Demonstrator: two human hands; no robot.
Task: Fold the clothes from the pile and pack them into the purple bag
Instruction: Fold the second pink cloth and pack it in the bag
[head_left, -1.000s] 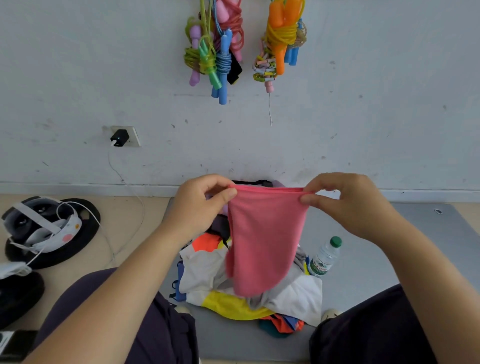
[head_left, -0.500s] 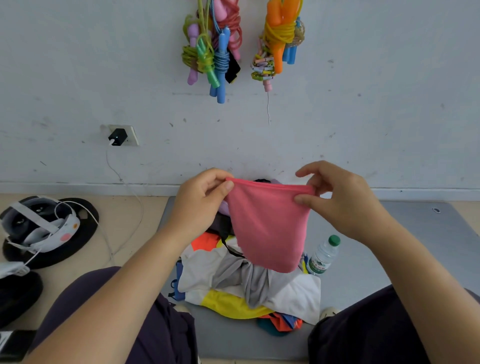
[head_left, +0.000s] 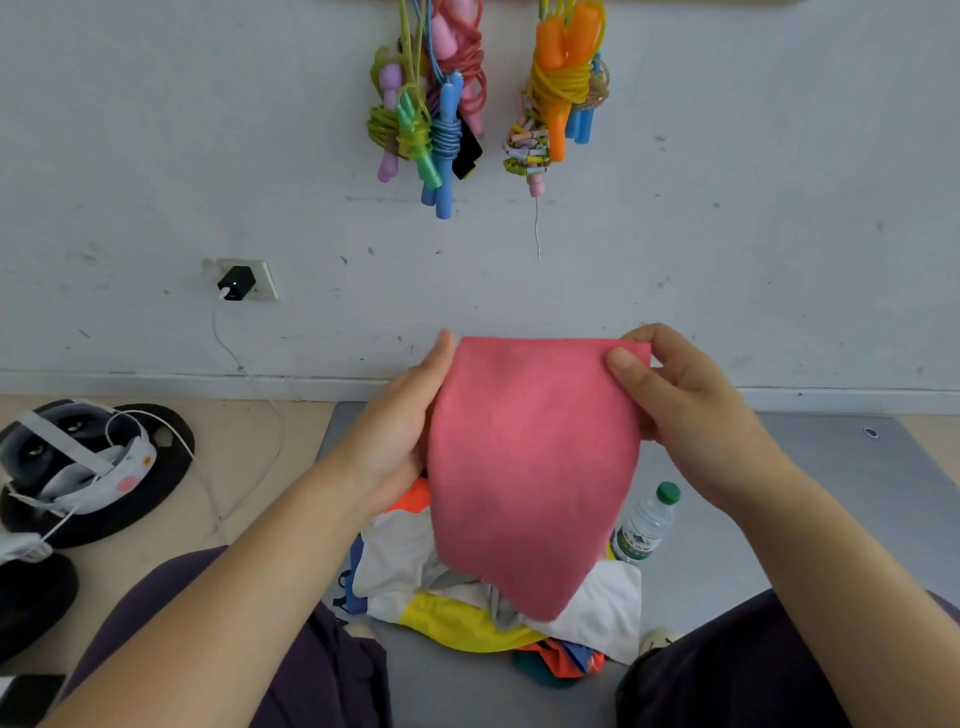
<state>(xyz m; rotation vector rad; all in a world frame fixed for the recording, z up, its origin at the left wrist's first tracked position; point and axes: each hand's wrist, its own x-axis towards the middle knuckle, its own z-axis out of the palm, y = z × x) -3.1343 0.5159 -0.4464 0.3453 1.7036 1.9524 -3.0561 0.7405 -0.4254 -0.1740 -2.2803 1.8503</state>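
Head view only. Pink cloth (head_left: 530, 467) held up in the air over pile of clothes (head_left: 498, 587) on grey mat (head_left: 831, 519), hanging to a narrow point just above the white and yellow pieces. Right hand (head_left: 696, 415) pinching the top right corner, thumb in front and curled fingers behind. Left hand (head_left: 400, 431) laid along the left edge with fingers nearly straight; thumb hidden behind the fabric, so cannot tell whether it grips or only supports. No mechanical grip here, just two bare hands. Purple bag not clearly in view; probably behind the raised cloth, but not certain. Water bottle (head_left: 647, 525) standing just beside the pile, to its right. Headset (head_left: 78, 457) on a dark round pad at far left on the floor, charger (head_left: 236, 283) plugged into the wall socket, skipping ropes (head_left: 431, 119) hanging above.

Judged step: squaring up the pink piece before a fold, packing not yet begun for it.

Possible trouble: with only one sure pinch, fabric could slip from the flat left hand and drop back into the pile, undoing the alignment. Uneven hang could give a crooked fold. Lowering to the mat near the bottle could tip it over.
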